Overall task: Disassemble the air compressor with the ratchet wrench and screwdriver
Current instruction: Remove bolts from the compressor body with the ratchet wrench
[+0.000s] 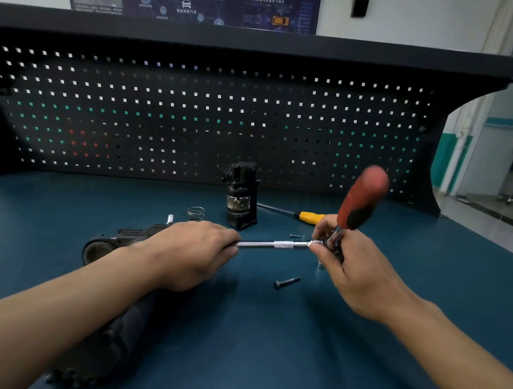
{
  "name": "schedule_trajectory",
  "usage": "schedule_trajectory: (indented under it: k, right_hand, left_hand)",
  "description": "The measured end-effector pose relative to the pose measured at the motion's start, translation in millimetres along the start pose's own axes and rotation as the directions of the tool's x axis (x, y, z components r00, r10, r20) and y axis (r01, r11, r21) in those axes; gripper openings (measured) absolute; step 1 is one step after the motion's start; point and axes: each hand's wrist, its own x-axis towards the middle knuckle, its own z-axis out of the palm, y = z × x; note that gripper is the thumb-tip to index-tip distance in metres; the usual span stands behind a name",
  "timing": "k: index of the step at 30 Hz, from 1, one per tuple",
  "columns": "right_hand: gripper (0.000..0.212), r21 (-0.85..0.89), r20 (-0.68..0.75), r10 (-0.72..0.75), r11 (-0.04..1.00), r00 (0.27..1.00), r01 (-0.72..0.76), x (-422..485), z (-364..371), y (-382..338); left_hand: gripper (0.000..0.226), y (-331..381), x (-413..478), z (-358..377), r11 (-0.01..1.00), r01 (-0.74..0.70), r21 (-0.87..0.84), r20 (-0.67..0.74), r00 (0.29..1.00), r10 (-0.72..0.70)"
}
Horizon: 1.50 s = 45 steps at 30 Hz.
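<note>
My left hand (189, 250) grips one end of a chrome extension bar (276, 244) that runs right to a ratchet head. My right hand (351, 263) pinches that ratchet head (319, 243); the red-and-black ratchet handle (362, 199) sticks up, blurred. The black compressor body (116, 241) lies under my left forearm on the blue bench. A detached black cylinder part (242, 196) stands upright behind. A yellow-handled screwdriver (305, 216) lies behind my right hand.
A dark bolt (286, 282) lies in front of the bar, small screws (295, 236) just behind it. A wire spring (196, 213) and a small chrome socket (170, 218) lie at the back left. A black pegboard (212, 120) closes the bench's rear.
</note>
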Motion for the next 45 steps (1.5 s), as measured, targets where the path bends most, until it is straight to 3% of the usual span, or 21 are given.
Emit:
schedule_trajectory:
  k: [5,8,11,13,18,20,23,28,33,37,41,45]
  right_hand:
    - [0.005,0.047,-0.025,0.068,0.997,0.997,-0.067,-1,9,0]
    - [0.020,0.162,0.023,0.162,0.973,0.986,-0.164,-3,14,-1]
    - [0.014,0.309,0.090,0.266,0.909,0.960,-0.281,-1,14,-5]
    - [0.004,0.424,0.141,0.359,0.820,0.923,-0.384,1,12,-10]
    - [0.021,0.668,0.269,0.587,0.458,0.764,-0.587,8,8,-18]
    - [0.022,0.734,0.354,0.589,0.306,0.726,-0.606,9,4,-19]
    - [0.019,0.761,0.428,0.566,0.194,0.704,-0.619,10,1,-19]
    - [0.016,0.773,0.456,0.572,0.124,0.681,-0.622,11,0,-21]
    - [0.027,0.768,0.496,0.576,0.058,0.650,-0.637,12,-3,-25]
    - [0.025,0.807,0.462,0.569,0.049,0.680,-0.589,14,-7,-24]
    - [0.024,0.809,0.447,0.575,0.067,0.685,-0.584,14,-8,-22]
    - [0.025,0.796,0.452,0.577,0.083,0.680,-0.600,13,-8,-21]
  left_hand:
    - [0.030,0,1,-1,0.999,0.017,0.044,0.004,1.000,-0.017]
    - [0.029,0,2,-2,0.997,0.003,0.077,0.014,1.000,-0.004]
    - [0.028,0,1,-3,0.992,-0.036,0.121,-0.004,0.999,0.037]
    - [0.025,0,0,-4,0.988,-0.063,0.138,-0.020,0.998,0.066]
    - [0.026,2,-1,-6,0.987,-0.080,0.142,-0.071,0.993,0.090]
    - [0.027,3,-2,-7,0.986,-0.083,0.144,-0.071,0.993,0.094]
    - [0.026,3,-3,-6,0.984,-0.085,0.156,-0.056,0.994,0.094]
    - [0.028,2,-2,-5,0.994,-0.064,0.090,-0.079,0.994,0.071]
    - [0.028,-6,-5,-8,0.979,0.034,-0.203,-0.155,0.986,-0.067]
    - [0.045,-20,-10,-13,0.980,0.196,-0.017,-0.087,0.977,-0.197]
    - [0.022,-24,-15,-14,0.963,0.259,-0.071,-0.033,0.965,-0.261]
    - [0.016,-25,-16,-18,0.960,0.261,-0.103,-0.033,0.964,-0.266]
